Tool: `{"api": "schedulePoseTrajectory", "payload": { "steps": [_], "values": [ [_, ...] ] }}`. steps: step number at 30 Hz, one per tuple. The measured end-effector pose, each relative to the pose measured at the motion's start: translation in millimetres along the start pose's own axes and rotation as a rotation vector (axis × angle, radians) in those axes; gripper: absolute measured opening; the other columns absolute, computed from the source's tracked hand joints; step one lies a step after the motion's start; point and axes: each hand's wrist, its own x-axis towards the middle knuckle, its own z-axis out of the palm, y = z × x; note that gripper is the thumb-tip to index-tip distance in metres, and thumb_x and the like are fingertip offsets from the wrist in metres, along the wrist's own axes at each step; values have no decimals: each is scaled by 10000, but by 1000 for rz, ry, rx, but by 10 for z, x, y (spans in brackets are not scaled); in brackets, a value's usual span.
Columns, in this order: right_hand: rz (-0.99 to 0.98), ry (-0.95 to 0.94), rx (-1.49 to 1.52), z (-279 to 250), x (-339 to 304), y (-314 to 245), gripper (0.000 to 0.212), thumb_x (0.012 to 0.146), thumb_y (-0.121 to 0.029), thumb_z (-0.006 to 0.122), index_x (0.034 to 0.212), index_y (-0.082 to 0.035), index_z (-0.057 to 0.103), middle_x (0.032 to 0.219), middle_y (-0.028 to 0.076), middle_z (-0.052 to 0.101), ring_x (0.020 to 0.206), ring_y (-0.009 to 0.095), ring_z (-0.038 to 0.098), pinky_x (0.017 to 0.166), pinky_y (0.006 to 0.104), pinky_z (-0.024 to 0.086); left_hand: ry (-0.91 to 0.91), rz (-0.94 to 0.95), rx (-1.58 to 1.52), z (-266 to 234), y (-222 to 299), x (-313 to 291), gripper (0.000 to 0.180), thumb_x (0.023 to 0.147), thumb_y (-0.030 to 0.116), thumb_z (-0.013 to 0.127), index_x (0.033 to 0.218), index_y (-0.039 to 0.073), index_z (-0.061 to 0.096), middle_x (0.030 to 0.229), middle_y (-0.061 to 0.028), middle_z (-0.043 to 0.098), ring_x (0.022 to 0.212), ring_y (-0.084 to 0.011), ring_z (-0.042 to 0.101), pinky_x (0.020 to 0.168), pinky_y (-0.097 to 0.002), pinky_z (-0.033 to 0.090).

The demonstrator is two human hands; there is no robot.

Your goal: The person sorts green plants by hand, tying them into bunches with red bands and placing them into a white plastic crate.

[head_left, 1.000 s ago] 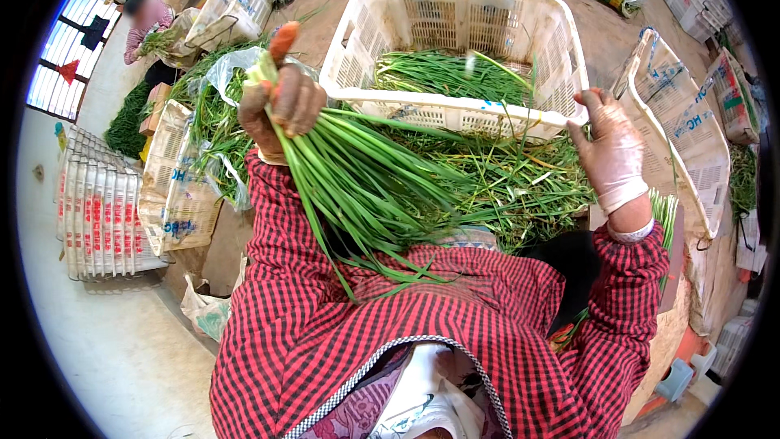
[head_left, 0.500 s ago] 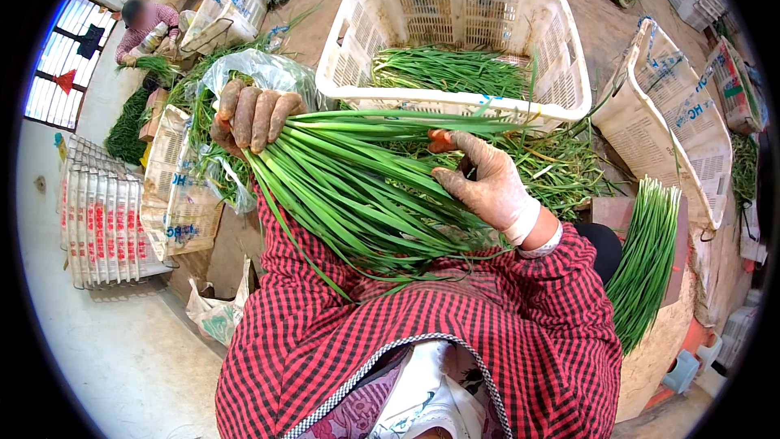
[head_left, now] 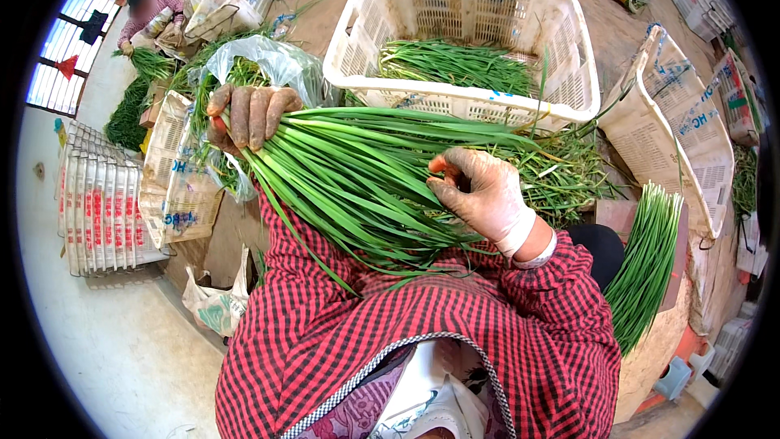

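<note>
My left hand, in a soiled glove, is wrapped round the pale stem ends of a bunch of garlic chives. Their long green leaves fan out to the right in front of my chest. Over the leaves, my right hand has its gloved fingers curled, thumb and forefinger pinched close together. What sits between those fingertips is too small to make out. Another neat bundle of chives lies to the right on a brownish board, its pale ends pointing away from me.
Ahead stands a white plastic crate with chives inside. Loose leaf scraps lie before it. Cream crate-like containers flank me, and stacked crates stand left. A clear plastic bag lies beyond my left hand. Another person sits far left.
My right hand has shifted slightly down and its thumb and forefinger have closed from an open spread to a pinch. The left hand keeps its hold on the chives. The view has tilted slightly.
</note>
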Motion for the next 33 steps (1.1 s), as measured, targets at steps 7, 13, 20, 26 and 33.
{"api": "schedulePoseTrajectory", "payload": {
  "steps": [7, 13, 20, 26, 33],
  "values": [
    [-133, 75, 72, 112, -140, 23, 373, 763, -183, 697, 1101, -52, 609, 1050, 140, 614, 919, 284, 627, 814, 336, 511, 18, 37, 28, -53, 90, -56, 248, 931, 230, 482, 1090, 67, 581, 682, 30, 570, 600, -80, 555, 644, -247, 448],
    [-186, 0, 144, 201, -378, -149, 343, 821, -138, 656, 1147, -54, 595, 1031, 144, 654, 881, 280, 660, 767, 323, 536, 369, 19, 35, -26, 383, -98, 244, 938, 199, 466, 1063, 49, 612, 669, 38, 531, 621, -87, 521, 672, -270, 435],
    [99, 489, 116, -678, -191, 378, 332, 872, -48, 590, 1200, -21, 553, 1166, 94, 598, 1109, 182, 544, 971, 295, 401, 1065, 52, 568, -75, 494, -193, 113, 875, 173, 621, 948, 87, 620, 945, -64, 674, 868, -189, 649, 876, -419, 513],
    [18, 710, 366, -867, -209, 298, 322, 899, -71, 579, 1214, -12, 548, 1182, 85, 596, 1106, 176, 540, 980, 297, 388, 1237, 32, 380, -392, 368, -438, 85, 873, 143, 614, 932, 81, 617, 911, -50, 674, 904, -239, 639, 907, -547, 451],
    [-61, 672, 398, -718, -206, 504, 358, 851, -34, 621, 1202, -41, 552, 1184, 103, 597, 1117, 181, 535, 984, 314, 389, 1307, 24, 379, -412, 263, -580, 143, 886, 135, 593, 969, 19, 606, 933, -91, 656, 948, -260, 614, 919, -512, 451]
  ]
}}
